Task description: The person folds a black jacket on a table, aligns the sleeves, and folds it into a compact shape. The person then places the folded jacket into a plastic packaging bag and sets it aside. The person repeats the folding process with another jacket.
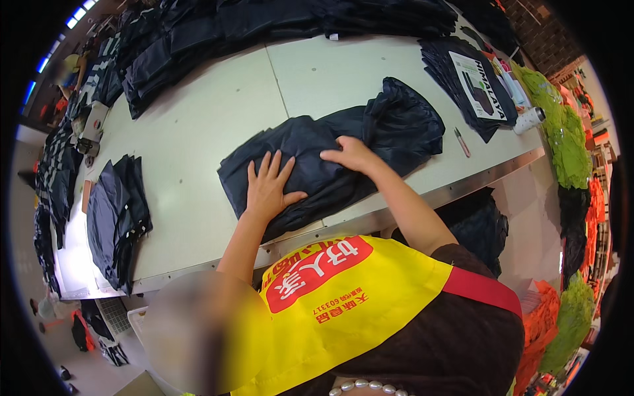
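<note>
Both hands are flat on a dark blue piece of clothing [330, 158] that lies in the middle of the pale surface [198, 119], close to its near edge. The left hand [267, 188] is open, with fingers spread wide, and presses down on the near left part of the cloth. The right hand [353, 153] is also open and lies palm down a bit farther in, near the middle; neither hand is gripping anything. The cloth looks half folded: the left part is flat and smooth, but the right end is bunched up in a puffy heap. To do this step well, the left hand should hold its part flat so it cannot slide, while the right hand smooths outward toward the bunched end, pushing out the air and the wrinkles. The edges should line up before any new fold, or the pile will come out crooked. The cloth looks thin and slippery, I think, though the picture bends too much to be sure, so slow, firm strokes will work better than quick ones. On the left lies a small stack of the same dark clothes [119, 211], and more dark clothes [264, 33] lie along the far side. A packed pile with a paper card [479, 82] sits at the far right, with a pen [461, 142] just beside it, well away from the hands.
</note>
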The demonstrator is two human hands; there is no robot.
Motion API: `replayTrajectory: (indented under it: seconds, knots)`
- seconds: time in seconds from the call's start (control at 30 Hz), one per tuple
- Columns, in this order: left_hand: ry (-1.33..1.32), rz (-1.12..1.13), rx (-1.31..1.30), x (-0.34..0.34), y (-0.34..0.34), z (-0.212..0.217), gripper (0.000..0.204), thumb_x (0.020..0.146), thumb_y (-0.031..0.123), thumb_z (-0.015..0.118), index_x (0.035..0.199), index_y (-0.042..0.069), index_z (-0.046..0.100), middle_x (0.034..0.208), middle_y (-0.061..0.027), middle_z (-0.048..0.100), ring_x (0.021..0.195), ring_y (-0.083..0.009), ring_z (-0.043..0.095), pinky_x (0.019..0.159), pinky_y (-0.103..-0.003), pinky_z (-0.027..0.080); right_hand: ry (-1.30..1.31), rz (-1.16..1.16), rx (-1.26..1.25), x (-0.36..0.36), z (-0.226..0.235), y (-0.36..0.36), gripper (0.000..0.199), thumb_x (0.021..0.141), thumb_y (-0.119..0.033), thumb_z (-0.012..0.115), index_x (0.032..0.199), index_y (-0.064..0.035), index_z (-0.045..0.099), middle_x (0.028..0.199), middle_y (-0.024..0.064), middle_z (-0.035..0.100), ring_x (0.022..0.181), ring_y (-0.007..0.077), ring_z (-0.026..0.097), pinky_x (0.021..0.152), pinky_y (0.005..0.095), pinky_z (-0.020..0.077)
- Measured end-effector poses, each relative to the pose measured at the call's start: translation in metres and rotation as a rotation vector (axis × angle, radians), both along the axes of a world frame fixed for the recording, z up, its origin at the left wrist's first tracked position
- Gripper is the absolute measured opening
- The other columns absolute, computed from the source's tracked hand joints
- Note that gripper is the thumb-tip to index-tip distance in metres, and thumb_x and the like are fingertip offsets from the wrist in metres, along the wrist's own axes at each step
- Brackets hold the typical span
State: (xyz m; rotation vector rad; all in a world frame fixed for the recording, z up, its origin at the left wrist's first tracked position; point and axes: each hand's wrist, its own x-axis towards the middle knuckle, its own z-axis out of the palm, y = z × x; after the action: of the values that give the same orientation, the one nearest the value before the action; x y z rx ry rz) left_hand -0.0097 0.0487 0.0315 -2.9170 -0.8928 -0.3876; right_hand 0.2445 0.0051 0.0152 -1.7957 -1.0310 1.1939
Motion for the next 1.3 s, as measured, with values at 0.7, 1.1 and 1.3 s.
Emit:
replayTrajectory:
  seconds: [0.7, 1.1, 1.3]
  knots:
    - [0.206, -0.016, -0.022, 0.031, -0.004, -0.024, 0.084, 0.069, 0.073, 0.054, 0.139, 0.027, 0.040, 0.142, -0.0180, 0.035, 0.132, -0.0369, 0.030, 0.099, -0.065, 0.022, 0.567, -0.735, 0.035, 0.271, -0.019, -0.035, 0.036, 0.073, -0.021, 0.065, 0.099, 0.0033, 0.061, 0.098, 0.0154, 0.066, 0.083, 0.0310, 0.065, 0.079, 0.0405, 0.0537]
    - [0.284, 0.286, -0.171, 0.052, -0.026, -0.024, 0.061, 0.080, 0.051, 0.057, 0.132, 0.020, 0.047, 0.134, -0.0191, 0.042, 0.125, -0.0318, 0.037, 0.099, -0.055, 0.027, -0.769, 0.442, 0.673, -0.167, 0.047, -0.011, 0.035, 0.066, -0.020, 0.072, 0.094, -0.0055, 0.057, 0.090, 0.0129, 0.059, 0.087, 0.0304, 0.058, 0.080, 0.0472, 0.0416]
    - [0.121, 0.111, -0.273, 0.033, -0.078, -0.024, 0.046, 0.083, 0.039, 0.059, 0.122, 0.015, 0.055, 0.123, -0.0153, 0.053, 0.111, -0.0245, 0.048, 0.093, -0.045, 0.036, -1.057, 0.682, 0.435, -0.199, 0.029, -0.017, 0.080, 0.058, -0.032, 0.081, 0.123, -0.0046, 0.045, 0.093, 0.0114, 0.059, 0.090, 0.0251, 0.058, 0.093, 0.0544, 0.0331]
